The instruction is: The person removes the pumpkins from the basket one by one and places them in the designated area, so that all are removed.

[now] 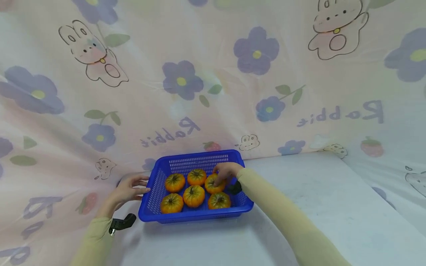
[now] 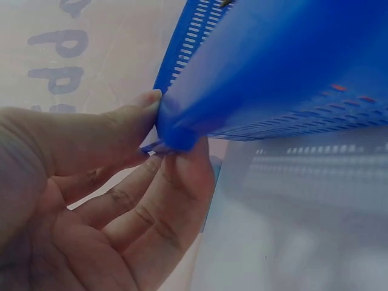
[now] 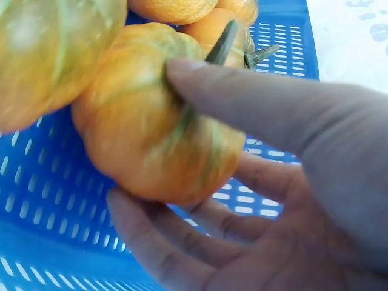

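Note:
A blue plastic basket (image 1: 199,218) with slotted walls holds several small orange pumpkins (image 1: 194,196) with green-tinged tops. My left hand (image 1: 128,190) is at its left side. In the left wrist view the thumb (image 2: 130,118) and fingers (image 2: 182,182) pinch the basket's rim. Inside the basket, at the back right, my right hand (image 1: 227,170) grips one pumpkin (image 3: 154,121). Its thumb lies on top beside the stem, and its fingers curl round the side, as the right wrist view shows. Another pumpkin (image 3: 54,54) is close beside the gripped one.
The basket stands on a white table (image 1: 316,195), near the back edge. A patterned cloth (image 1: 216,92) with rabbits and flowers hangs behind. Dark wrist mounts (image 1: 122,223) are strapped to both sleeved forearms.

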The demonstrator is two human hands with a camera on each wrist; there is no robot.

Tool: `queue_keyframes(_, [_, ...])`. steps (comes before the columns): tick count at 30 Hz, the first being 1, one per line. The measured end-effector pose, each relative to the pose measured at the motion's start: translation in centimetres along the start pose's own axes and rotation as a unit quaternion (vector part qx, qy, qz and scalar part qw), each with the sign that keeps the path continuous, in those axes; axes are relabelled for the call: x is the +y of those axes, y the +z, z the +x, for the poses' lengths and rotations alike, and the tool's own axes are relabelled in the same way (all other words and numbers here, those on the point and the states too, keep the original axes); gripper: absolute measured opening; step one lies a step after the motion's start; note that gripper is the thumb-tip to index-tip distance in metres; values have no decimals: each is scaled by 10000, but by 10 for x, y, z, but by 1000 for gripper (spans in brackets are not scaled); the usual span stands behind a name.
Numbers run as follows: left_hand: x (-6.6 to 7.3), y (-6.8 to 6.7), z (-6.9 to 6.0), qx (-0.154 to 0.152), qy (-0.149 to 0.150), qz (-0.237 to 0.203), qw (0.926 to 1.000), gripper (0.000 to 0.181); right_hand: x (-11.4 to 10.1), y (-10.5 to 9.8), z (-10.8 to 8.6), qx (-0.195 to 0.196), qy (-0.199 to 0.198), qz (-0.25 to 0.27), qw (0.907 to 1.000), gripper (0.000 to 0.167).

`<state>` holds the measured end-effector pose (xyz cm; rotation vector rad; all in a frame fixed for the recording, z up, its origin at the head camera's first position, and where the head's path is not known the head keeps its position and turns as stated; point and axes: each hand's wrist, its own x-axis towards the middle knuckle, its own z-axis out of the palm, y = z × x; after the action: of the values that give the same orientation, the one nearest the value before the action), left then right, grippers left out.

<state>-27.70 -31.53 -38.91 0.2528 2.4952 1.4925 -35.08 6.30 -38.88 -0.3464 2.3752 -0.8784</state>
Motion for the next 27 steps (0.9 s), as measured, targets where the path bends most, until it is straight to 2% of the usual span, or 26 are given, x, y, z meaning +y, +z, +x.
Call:
queue_keyframes(6, [-2,-4,-5,32,-5,-116,9999,58,-2,-2,3,-111,-191,191,9996,44])
queue_keyframes(11, [-4,-1,-5,-57,132,-384,9992,58,0,-8,-7,35,-379,421,9984,42])
queue_keyframes(16, [-9,0,-6,-81,165,-553,9983,59,2,-12,-23,165,-976,493,9939,45])
queue_keyframes(19, [-11,0,-6,-44,169,-526,9985,60,4,-15,-35,149,-1312,715,9887,46])
queue_keyframes(22, [-14,1,-3,-11,174,-470,9987,62,11,-23,-47,180,-1534,1069,9822,50])
queue_keyframes(27, [-15,0,-2,-24,171,-452,9988,63,24,-44,-67,434,-1685,1456,9739,54])
